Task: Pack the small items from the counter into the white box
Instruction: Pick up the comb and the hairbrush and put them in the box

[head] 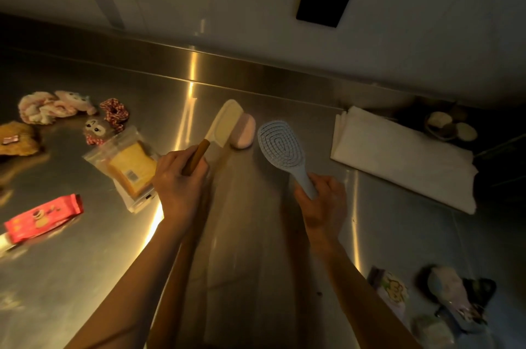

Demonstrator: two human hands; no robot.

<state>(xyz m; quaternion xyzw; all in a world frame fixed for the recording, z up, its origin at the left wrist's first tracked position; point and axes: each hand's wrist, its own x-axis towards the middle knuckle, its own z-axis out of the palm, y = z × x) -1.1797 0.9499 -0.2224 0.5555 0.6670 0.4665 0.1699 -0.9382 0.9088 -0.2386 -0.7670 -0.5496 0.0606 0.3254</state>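
Right now my left hand [178, 178] is closed around the brown wooden handle of a cream silicone spatula [220, 128], whose flat, rounded blade points away from me, raised over the brushed steel worktop [250, 234]. My right hand [320, 200] grips the stem of a pale blue oval hairbrush [281, 146]; its face is turned up, showing concentric loops of short bristles. Just behind the spatula blade lies a pink rounded oblong piece [245, 132], what it is I cannot tell. To the left of my left hand sits a clear zip bag holding a yellow sponge-like block [129, 168] with a barcode label. Nearer me on the left lies a red snack wrapper [42, 219]. Farther back on the left are a dark red patterned scrunchie [113, 113], a small owl-faced plush [95, 131], a pink and white ruffled scrunchie [51, 106] and a brown fuzzy item [18, 138]. A folded white cloth [398, 155] rests on the worktop to the right, well apart from the brush. Blurred items lie at lower right.
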